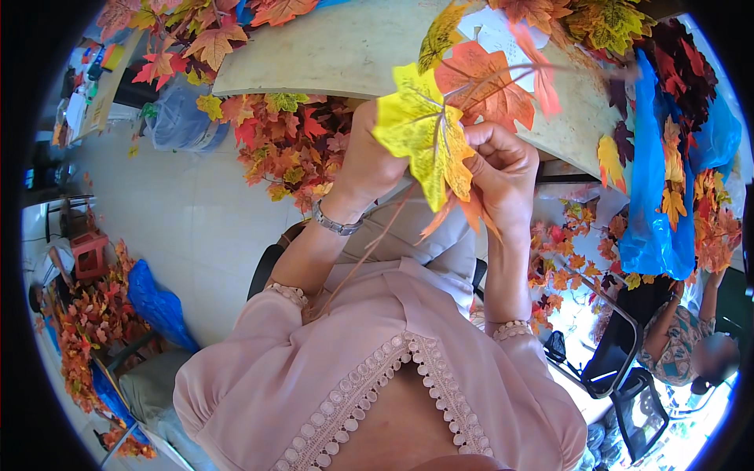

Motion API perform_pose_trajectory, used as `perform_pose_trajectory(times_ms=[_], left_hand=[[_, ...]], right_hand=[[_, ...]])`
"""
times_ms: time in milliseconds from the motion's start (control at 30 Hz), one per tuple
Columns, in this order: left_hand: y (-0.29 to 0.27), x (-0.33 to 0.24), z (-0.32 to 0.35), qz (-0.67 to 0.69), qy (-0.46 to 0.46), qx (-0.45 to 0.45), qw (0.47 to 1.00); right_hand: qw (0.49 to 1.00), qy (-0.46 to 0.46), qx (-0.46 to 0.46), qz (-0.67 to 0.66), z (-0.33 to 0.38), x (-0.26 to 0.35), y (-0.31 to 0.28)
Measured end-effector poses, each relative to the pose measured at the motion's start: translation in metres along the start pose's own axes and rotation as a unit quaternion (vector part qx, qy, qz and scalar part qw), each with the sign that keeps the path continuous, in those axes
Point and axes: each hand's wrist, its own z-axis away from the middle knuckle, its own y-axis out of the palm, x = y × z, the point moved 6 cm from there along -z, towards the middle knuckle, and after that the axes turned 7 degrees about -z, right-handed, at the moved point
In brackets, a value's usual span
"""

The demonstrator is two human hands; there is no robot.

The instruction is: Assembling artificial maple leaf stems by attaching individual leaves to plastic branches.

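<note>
In front of my chest I hold an artificial maple branch with a large yellow leaf (pixel 420 125), an orange-red leaf (pixel 487 86) and a thin brown stem (pixel 369 251) that trails down towards my lap. My right hand (pixel 506 173) is closed, thumb and fingers pinched on the branch beside the yellow leaf. Curled in close to the same leaf is my left hand (pixel 373 161), with a metal watch on its wrist. The yellow leaf covers its fingertips, but the hand looks closed round the branch near the stem.
A pale worktable (pixel 314 59) lies ahead, with artificial leaves at its far edge. More leaves (pixel 287 145) are heaped below it. Blue plastic bags (pixel 652 180) hang at the right. At the left are a red stool (pixel 90 253) and a blue bag (pixel 157 302). Another person (pixel 679 341) is at lower right.
</note>
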Motion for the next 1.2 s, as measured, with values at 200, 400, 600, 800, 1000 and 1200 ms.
perform_pose_trajectory(times_ms=[200, 400, 600, 800, 1000, 1200], left_hand=[[0.019, -0.011, -0.004, 0.103, -0.016, 0.122, 0.987], [0.003, 0.001, -0.005, 0.004, 0.013, 0.065, 0.998], [0.001, 0.008, -0.005, 0.006, -0.02, 0.024, 0.999], [-0.002, 0.007, -0.007, 0.026, -0.003, 0.024, 0.999], [-0.003, 0.018, -0.005, 0.12, -0.024, 0.067, 0.99], [0.008, 0.004, -0.008, -0.005, -0.037, 0.058, 0.998]], right_hand=[[0.964, 0.053, 0.083, -0.249, -0.005, -0.018, -0.008], [0.97, 0.097, 0.04, -0.218, -0.008, -0.019, -0.016], [0.983, 0.085, -0.018, -0.162, -0.005, -0.015, -0.024], [0.997, 0.029, -0.029, -0.073, -0.006, -0.014, -0.02], [0.986, 0.037, -0.005, -0.165, -0.005, -0.014, -0.014], [0.969, 0.077, 0.051, -0.228, -0.017, -0.023, -0.02]])
